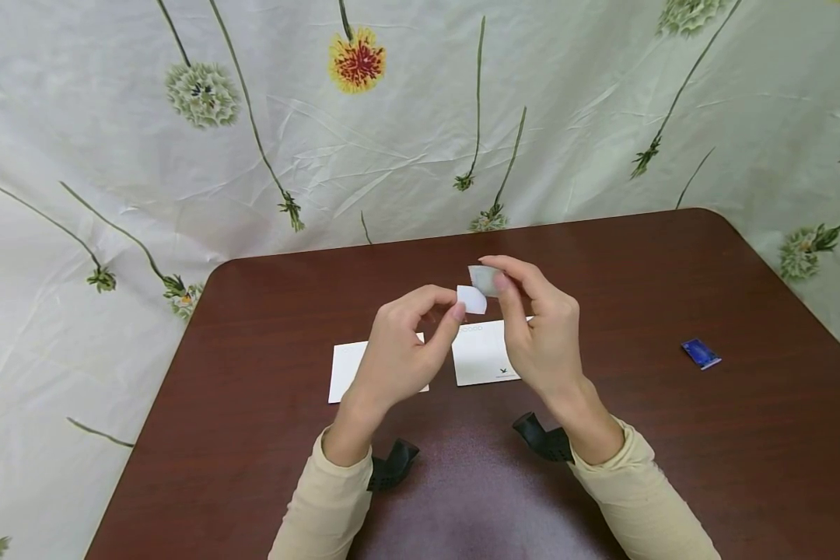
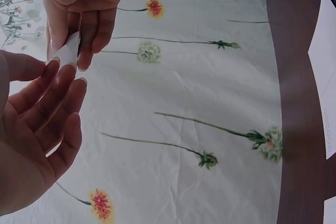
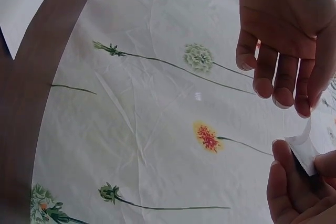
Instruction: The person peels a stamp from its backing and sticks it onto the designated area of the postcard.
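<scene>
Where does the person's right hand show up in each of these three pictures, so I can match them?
Head: right hand just right of centre, over the table.
Left wrist: right hand at the top edge, left of centre.
Right wrist: right hand in the lower right corner.
Shared landmark: the flowered cloth, seen in all three.
</scene>
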Demonstrator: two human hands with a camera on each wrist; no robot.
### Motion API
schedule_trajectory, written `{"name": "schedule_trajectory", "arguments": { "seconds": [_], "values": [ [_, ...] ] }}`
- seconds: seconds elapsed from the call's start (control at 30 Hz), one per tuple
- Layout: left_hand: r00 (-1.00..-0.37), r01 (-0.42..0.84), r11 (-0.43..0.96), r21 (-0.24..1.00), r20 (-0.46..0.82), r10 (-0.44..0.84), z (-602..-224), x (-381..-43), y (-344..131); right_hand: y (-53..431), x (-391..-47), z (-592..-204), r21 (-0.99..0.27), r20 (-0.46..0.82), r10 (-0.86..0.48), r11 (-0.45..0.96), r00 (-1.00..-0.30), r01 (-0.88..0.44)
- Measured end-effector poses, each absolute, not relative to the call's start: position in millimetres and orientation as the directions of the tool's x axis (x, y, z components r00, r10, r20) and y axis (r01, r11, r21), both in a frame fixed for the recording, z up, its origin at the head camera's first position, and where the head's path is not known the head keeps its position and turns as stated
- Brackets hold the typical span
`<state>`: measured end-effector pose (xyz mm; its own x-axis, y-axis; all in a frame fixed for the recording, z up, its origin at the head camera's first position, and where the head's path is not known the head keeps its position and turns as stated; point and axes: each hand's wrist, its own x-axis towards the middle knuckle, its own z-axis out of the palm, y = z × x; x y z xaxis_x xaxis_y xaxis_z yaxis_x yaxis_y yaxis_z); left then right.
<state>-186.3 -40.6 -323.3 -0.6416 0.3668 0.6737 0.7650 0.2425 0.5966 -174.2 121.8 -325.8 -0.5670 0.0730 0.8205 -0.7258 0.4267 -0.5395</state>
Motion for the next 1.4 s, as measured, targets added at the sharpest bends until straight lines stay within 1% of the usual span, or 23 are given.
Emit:
{"name": "schedule_trajectory", "arguments": {
  "seconds": [0.13,0.4,0.77,1.4],
  "values": [
    [-0.642,0.764,0.245,0.597,0.671,0.371,-324,-187,-41,122,-174,-327,-0.542,0.821,0.088,0.429,-0.564,-0.723],
    [-0.661,0.747,0.244,0.618,0.655,0.365,-325,-189,-43,123,-175,-327,-0.567,0.816,0.169,0.418,-0.552,-0.71],
    [-0.658,0.753,0.282,0.594,0.674,0.336,-324,-194,-50,123,-175,-327,-0.572,0.816,0.188,0.393,-0.546,-0.72],
    [-0.725,0.687,0.315,0.654,0.647,0.236,-328,-210,-67,122,-175,-327,-0.577,0.814,0.184,0.372,-0.551,-0.727]
  ]
}}
